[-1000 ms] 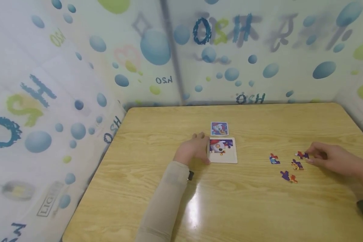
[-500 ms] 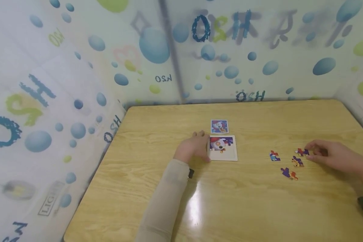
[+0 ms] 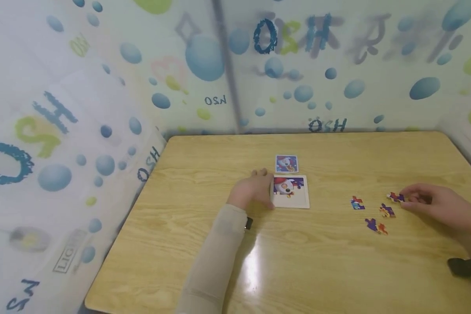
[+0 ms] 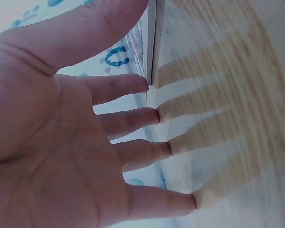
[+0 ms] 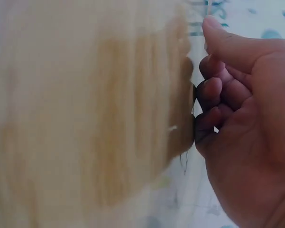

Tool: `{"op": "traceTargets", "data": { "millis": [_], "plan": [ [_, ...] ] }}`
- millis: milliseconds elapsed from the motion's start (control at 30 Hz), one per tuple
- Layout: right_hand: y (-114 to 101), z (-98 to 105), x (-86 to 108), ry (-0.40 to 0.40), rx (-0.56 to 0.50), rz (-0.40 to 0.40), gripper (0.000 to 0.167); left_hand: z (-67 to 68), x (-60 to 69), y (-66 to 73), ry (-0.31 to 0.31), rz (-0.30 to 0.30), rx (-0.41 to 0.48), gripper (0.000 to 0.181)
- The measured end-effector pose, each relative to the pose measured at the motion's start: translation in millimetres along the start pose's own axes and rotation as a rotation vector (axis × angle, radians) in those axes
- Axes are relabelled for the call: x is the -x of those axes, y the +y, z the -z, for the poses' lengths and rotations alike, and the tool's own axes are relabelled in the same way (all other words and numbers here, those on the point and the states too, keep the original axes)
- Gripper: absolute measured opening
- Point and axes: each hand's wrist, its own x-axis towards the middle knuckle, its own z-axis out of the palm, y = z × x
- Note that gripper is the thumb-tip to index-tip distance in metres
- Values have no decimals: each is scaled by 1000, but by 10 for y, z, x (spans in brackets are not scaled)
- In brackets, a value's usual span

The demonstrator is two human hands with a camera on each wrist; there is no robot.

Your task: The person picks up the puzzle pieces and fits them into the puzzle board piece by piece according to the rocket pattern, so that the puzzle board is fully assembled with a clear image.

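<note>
In the head view, a square puzzle board point(image 3: 291, 201) lies flat, its upper part filled with a white character on purple and its lower part bare. My left hand point(image 3: 253, 190) rests at the board's left side, fingers spread; the left wrist view shows thumb and index finger by the board's edge point(image 4: 151, 47) and fingertips on the table. Over at the right, my right hand point(image 3: 441, 204) pinches a red and purple piece point(image 3: 395, 197) between thumb and fingers, the other fingers curled point(image 5: 213, 90). Near it lie loose pieces point(image 3: 387, 210), point(image 3: 357, 203), point(image 3: 371, 224).
A small square picture card point(image 3: 286, 164) lies just behind the board. The wooden table point(image 3: 318, 270) meets a wall point(image 3: 243, 87) with blue and green dots along its back, and another wall on the left.
The right hand and the pinched piece have shifted slightly to the right, away from the neighbouring loose piece. The left hand stays by the board. The head view has moved a little.
</note>
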Motion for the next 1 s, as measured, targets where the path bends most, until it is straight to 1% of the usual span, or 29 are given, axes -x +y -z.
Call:
{"op": "traceTargets", "data": {
  "millis": [133, 233, 300, 367, 433, 500, 567, 667, 767, 867, 1000],
  "plan": [
    [-15, 26, -60, -41, 9, 29, 29, -16, -40, -22, 19, 3, -12, 107],
    [-49, 98, -103, -95, 13, 17, 30, -19, -59, -25, 16, -12, -20, 107],
    [-119, 164, -143, -119, 32, 3, 32, -24, -67, -22, 6, -18, -18, 107],
    [-252, 223, -206, -118, 47, 9, 33, -26, -60, -14, -7, -10, -14, 108],
    [-449, 271, -287, -106, 60, 34, 33, -22, -50, -4, -13, -3, -7, 108],
    [-695, 289, -377, -103, 64, 60, 35, -15, -41, 9, -14, -1, 4, 108],
    [-977, 286, -475, -122, 46, 72, 39, 4, -23, 13, -7, -3, 6, 108],
    [-1370, 166, -632, -147, -13, 79, 42, 19, -4, 14, -4, -8, -1, 106],
    [-1666, -58, -773, -167, -78, 88, 41, 14, 13, 6, -15, 5, -4, 106],
    [-1859, -302, -870, -197, -137, 83, 36, 8, 24, 0, -23, 18, 6, 106],
    [-1991, -556, -934, -231, -187, 80, 31, 27, 39, 20, -15, 16, 0, 105]
  ]
}}
